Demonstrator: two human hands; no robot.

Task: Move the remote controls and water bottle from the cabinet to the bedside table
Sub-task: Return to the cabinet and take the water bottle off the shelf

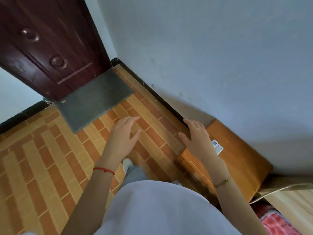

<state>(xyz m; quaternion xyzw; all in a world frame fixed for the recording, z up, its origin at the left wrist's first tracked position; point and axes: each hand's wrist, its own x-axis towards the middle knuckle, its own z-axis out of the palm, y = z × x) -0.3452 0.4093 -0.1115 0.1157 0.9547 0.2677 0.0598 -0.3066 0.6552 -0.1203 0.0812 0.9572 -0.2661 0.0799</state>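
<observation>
Both hands are stretched forward, empty, fingers spread loosely wide. The left hand [123,133] hangs over the tiled floor [42,150], a red string [104,170] around its wrist. The right hand [197,138] is above the near corner of the wooden desk [240,153] standing against the wall [203,56], a thin bracelet [221,183] on its wrist. One white remote [217,146] lies on the desk top, partly hidden behind the right hand; whether they touch I cannot tell. A grey mat [94,100] lies before the dark door [50,44]. A white shoe [127,164] shows below the left hand.
</observation>
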